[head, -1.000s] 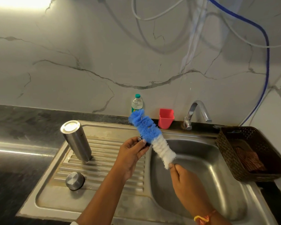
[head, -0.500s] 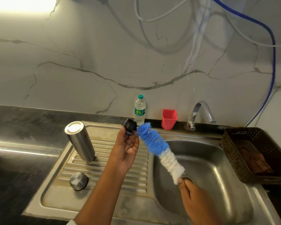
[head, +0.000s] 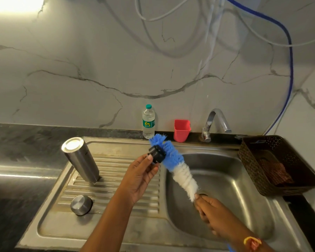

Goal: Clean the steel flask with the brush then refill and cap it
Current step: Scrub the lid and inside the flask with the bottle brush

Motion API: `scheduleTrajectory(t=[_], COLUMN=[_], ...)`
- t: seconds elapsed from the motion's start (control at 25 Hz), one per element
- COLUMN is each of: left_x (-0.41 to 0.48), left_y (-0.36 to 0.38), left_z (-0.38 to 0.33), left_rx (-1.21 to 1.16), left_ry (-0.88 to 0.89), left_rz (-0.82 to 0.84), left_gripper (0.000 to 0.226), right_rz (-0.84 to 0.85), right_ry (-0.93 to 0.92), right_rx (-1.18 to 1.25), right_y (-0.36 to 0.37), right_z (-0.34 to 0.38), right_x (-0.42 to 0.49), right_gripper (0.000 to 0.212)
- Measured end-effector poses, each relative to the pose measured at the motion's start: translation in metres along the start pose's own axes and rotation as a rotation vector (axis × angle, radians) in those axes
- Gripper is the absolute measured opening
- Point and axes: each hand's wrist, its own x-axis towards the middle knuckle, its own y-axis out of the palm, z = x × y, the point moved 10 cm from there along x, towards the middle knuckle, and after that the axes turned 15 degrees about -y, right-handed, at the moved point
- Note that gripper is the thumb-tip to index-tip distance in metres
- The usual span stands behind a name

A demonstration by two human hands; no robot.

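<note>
The steel flask (head: 81, 160) stands upside down on the ribbed drainboard (head: 116, 179), left of my hands. Its steel outer cap (head: 81, 205) lies on the drainboard in front of it. My left hand (head: 141, 174) pinches a small black inner stopper (head: 156, 154) between thumb and fingertips, held up over the drainboard's right edge. My right hand (head: 212, 213) grips the handle of a bottle brush (head: 175, 165) with blue and white bristles. The blue bristles press against the stopper, above the sink basin (head: 244, 206).
A small plastic water bottle (head: 148, 121), a red cup (head: 181, 130) and the tap (head: 215, 122) stand along the back wall. A dark woven basket (head: 253, 160) holding a brown cloth sits right of the sink. Black counter runs to the left.
My left hand has raised the black stopper from behind the brush into plain view. The brush's blue bristles now bear on it. My right hand has dropped lower over the basin.
</note>
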Motion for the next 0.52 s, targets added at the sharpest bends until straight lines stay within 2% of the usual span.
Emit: scheduleTrajectory(t=[0.08,0.16,0.2,0.36,0.44,0.52], left_x=[0.000,0.002,0.002,0.003,0.004,0.008], left_y=[-0.006,0.002,0.008,0.016,0.014,0.005], left_z=[-0.009,-0.001,0.006,0.032,0.031,0.014], left_rx=[-0.015,0.035,0.064,0.169,0.286,0.425], left_ry=[0.001,-0.053,-0.084,-0.194,-0.193,-0.072], left_rz=[0.018,0.098,0.132,0.128,0.081,-0.014], left_gripper=[0.041,0.063,0.065,0.030,0.027,0.030], right_rz=[0.071,0.110,0.110,0.100,0.050,-0.021], right_ry=[0.106,0.138,0.143,0.088,0.052,-0.038], right_rx=[0.085,0.147,0.189,0.236,0.152,0.016], right_y=[0.009,0.015,0.016,0.007,-0.010,-0.029], right_z=[-0.011,-0.014,-0.013,0.000,0.004,0.010], right_x=[-0.009,-0.011,-0.010,0.000,0.006,0.012], right_gripper=[0.038,0.039,0.038,0.032,0.031,0.034])
